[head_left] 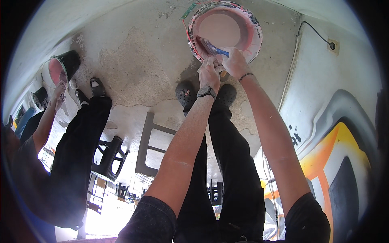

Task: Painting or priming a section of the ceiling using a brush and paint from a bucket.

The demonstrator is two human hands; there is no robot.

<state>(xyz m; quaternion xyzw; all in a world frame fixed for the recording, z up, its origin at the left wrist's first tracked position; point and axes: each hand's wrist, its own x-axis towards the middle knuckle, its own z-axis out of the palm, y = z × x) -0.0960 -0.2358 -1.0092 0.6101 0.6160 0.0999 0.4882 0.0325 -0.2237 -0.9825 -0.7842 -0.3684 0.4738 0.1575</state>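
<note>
A round bucket (258,38) with a rim smeared pink and black stands on the floor in front of me, holding pale pink liquid (221,29). My right hand (236,63) is closed around the blue handle of a brush (221,52). The brush's head slants down to the left, inside the near left part of the bucket. Just left of it, my left hand (209,75) is closed at the bucket's near rim, its fingers pinched together. What those fingers hold, if anything, is too hidden to tell. Pale residue coats both hands.
On the left another person's hand (60,90) is at a tilted black bucket (69,64) with pink inside. Black stools (108,158) and a grey stool frame (142,152) stand behind. A painted wall (344,162) with a socket (333,46) and cable rises at right.
</note>
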